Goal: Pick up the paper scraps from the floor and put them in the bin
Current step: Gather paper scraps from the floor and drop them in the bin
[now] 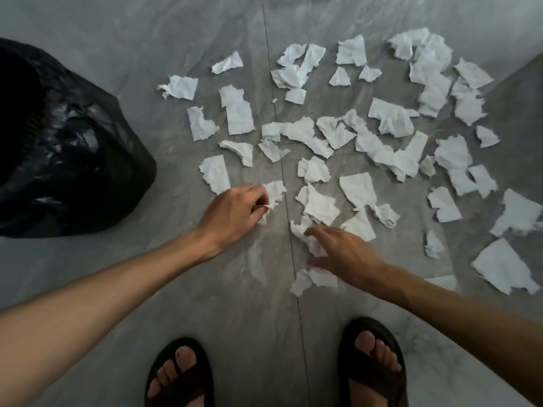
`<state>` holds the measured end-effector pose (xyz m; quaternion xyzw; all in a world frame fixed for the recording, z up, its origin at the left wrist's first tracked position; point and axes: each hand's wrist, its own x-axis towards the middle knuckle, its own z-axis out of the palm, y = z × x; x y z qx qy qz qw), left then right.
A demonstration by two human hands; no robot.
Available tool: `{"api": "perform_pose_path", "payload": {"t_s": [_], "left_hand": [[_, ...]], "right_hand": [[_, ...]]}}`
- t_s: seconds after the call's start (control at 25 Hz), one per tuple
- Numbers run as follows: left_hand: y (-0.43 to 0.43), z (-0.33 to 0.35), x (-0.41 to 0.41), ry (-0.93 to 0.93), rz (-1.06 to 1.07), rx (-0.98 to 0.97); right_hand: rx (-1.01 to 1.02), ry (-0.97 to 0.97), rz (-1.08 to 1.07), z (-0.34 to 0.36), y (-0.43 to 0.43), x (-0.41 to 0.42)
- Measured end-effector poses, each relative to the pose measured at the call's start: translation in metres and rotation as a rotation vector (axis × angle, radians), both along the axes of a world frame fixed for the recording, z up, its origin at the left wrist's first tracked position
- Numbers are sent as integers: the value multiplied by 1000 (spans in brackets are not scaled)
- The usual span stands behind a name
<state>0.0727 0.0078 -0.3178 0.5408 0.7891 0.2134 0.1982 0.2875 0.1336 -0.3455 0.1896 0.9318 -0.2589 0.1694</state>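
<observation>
Head view, looking down at a grey tiled floor [235, 289] strewn with white paper scraps [323, 142], which spread from the middle to the right edge. The left hand [232, 212] is curled, fingers drawn in against the thumb, pinching the lower edge of one scrap [274, 192] that lies just left of the tile joint [293, 259]; the paper shows crumpled between the fingertips. The right hand [343, 254] is half open, fingers spread and bent, lying over a crumpled scrap [308, 239] with the fingertips touching it (whether the fingers have closed around the paper cannot be told, since the palm hides the underside). More scraps lie just below this hand, near the joint. The bin [67, 142], lined with a black bag, stands at the left edge, well apart from the scraps and beside the left forearm. Two feet in dark sandals [373, 374] stand at the bottom, either side of the joint.
</observation>
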Motion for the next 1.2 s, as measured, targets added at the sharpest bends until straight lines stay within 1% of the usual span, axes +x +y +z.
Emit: {"api": "perform_pose_path", "payload": {"t_s": [0.04,0.12,0.24,0.32,0.4,0.48,0.52,0.6,0.68,0.76,0.88,1.0,1.08,1.2], "left_hand": [[-5,5,-4,-9,24,16],[-12,12,-14,-46,79,34],[-15,12,-34,-95,231,59],[-10,4,-52,-85,341,17],[-3,-9,-67,-64,358,-149],[1,-22,-74,-25,306,-341],[2,-27,-75,-6,286,-396],[3,-35,-75,14,279,-415],[2,-38,-75,16,297,-365],[0,-40,-73,29,301,-312],[-3,-35,-71,27,316,-297],[-4,-10,-70,9,388,-180],[-3,21,-71,-71,435,-68],[-9,87,-80,-227,446,129]], "right_hand": [[53,1,2,-6,-2,-3],[110,62,-37,-13,-4,-12],[44,129,-126,-14,1,-22],[20,193,-157,-12,7,-25],[52,232,-80,-10,9,-26],[102,239,66,-11,6,-26],[124,240,128,-14,3,-27],[131,252,183,-21,0,-32],[102,260,159,-23,0,-38],[40,269,55,-21,3,-43],[-114,302,-287,-4,8,-53],[-292,307,-548,23,13,-72],[-475,323,-633,44,14,-87],[-676,357,-656,80,13,-119]]}}
